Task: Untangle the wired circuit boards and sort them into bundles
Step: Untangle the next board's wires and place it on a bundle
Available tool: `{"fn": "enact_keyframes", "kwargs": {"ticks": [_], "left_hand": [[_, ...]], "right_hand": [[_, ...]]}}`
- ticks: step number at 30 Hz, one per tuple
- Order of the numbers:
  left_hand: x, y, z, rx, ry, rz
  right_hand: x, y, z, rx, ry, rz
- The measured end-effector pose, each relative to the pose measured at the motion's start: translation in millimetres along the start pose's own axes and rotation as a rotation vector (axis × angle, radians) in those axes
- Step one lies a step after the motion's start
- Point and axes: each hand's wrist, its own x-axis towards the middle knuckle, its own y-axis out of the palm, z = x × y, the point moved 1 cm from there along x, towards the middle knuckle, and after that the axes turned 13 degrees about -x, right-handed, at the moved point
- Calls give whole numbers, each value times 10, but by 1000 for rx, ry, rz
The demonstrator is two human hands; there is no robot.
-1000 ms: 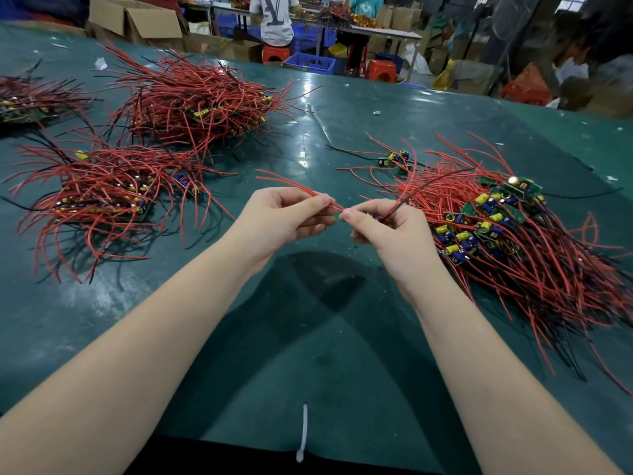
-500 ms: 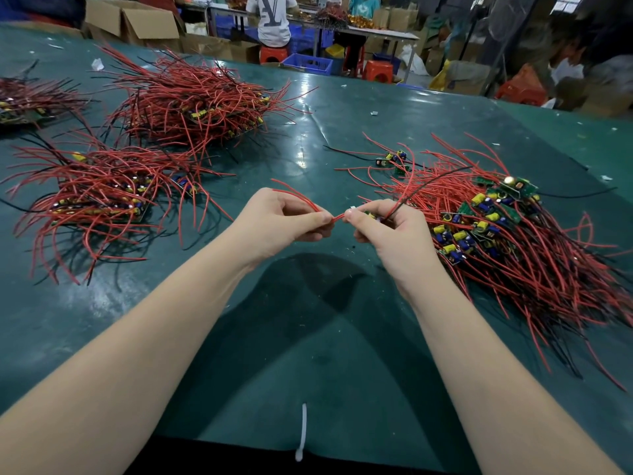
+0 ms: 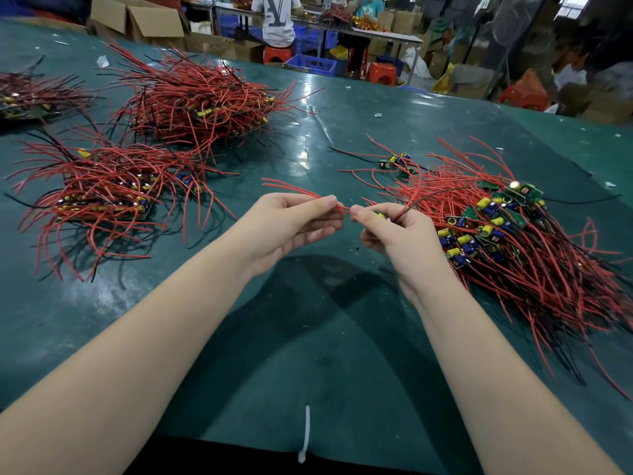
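Changed: not much honestly, compared with a second ago the two hands sit in nearly the same spot over the middle of the counter [image 3: 308, 337], and the red wire between them is stretched about the same, maybe a touch straighter.
Left hand: the left hand [image 3: 291, 224] has thumb and forefinger pressed together on the red wire [image 3: 343, 208], whose loose ends stick out far-left past the knuckles. The other fingers [image 3: 322, 231] are curled loosely under.
Right hand: the right hand [image 3: 400, 231] is clamped round a small circuit board [image 3: 380, 214], mostly hidden in the fist, only a sliver of green shows. A dark wire [image 3: 428, 197] runs up out of it toward the right.
Where the work is: the tangled pile [image 3: 507, 241] lies just right of that hand, boards with yellow and blue parts on top, wires fanned out everywhere.
Done so far: sorted bundles on the left, a near bundle [image 3: 102, 197], a far bundle [image 3: 195, 104], and a third bundle [image 3: 30, 97] at the far-left edge.
Left to do: I'd say past halfway, but the right pile is big, plus a stray board [image 3: 397, 161] lying beyond it.
Other bits: a white cable tie [image 3: 306, 437] lies at the near edge.
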Motion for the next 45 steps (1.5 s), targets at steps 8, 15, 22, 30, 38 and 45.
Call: {"fn": "enact_keyframes", "kwargs": {"ticks": [8,15,22,30,38,45], "left_hand": [[10,-61,-75,-312,-36,-132],[-2,-60,-114,-249,-53,-126],[10,-65,-142,-296,-21,-99],[-7,-80,-170,-416,-104,-84],[21,-17,-69,-174,104,-76],[8,15,-26,-147,85,-55]], "right_hand": [[15,-3,-5,4,18,-23],[-23,19,16,-8,30,-15],[-22,3,59,262,163,76],[-31,18,79,411,241,148],[-44,8,65,258,190,95],[-52,41,41,-15,6,1]]}}
